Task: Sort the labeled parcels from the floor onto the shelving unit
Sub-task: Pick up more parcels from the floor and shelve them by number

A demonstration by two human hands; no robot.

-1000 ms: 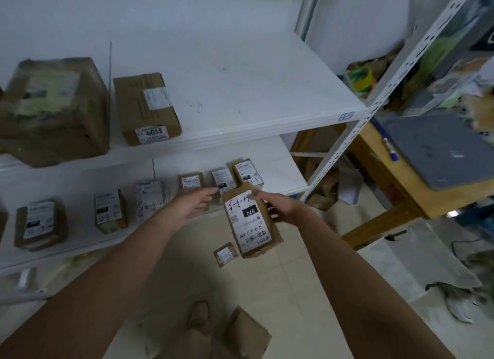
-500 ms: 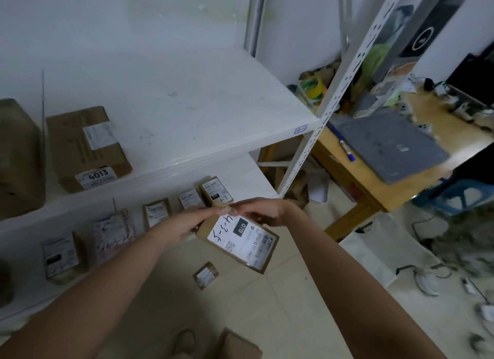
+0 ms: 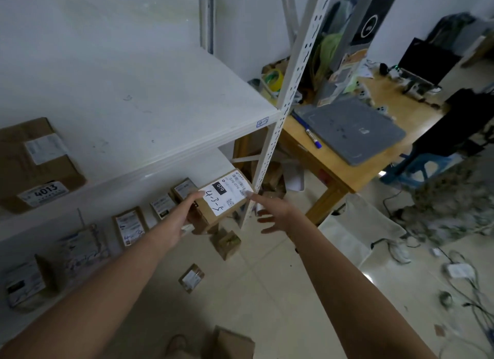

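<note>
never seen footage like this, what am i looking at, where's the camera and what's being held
No machine here: a person wears one camera on the head, looking down at their own bare arms. The left hand holds a brown parcel marked 4-3-5 near the right end of the lower shelf; the right hand is open, one fingertip at the parcel's edge. Small labelled parcels sit on that shelf, a box marked 4013 on the upper shelf, and more parcels lie on the floor.

Probably a small parcel storeroom or back office: white slotted shelving (image 3: pixel 290 102) holds labelled cardboard parcels (image 3: pixel 34 163), more lie on the tiled floor (image 3: pixel 267 292), and a wooden desk (image 3: pixel 344 171) alongside carries a closed laptop (image 3: pixel 355 130)
</note>
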